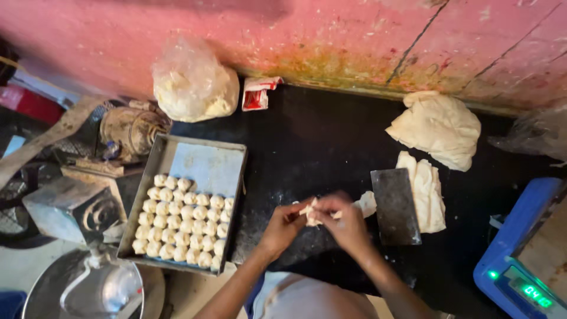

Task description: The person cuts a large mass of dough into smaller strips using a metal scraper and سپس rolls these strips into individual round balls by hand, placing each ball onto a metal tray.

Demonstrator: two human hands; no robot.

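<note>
Both hands, left hand (285, 226) and right hand (344, 223), pinch a small pale lump of dough (311, 214) with fingers closed around it, above the black bench (319, 142), just beside the grey metal tray (167, 156) of dough balls.

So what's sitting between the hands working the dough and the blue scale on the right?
In the head view, a dark metal scraper and a flat slab of dough lie between the hands' dough piece and the blue scale.

Dim, soft light; hands motion-blurred, edges smeared, glare on the metal bowl (88, 289).
</note>
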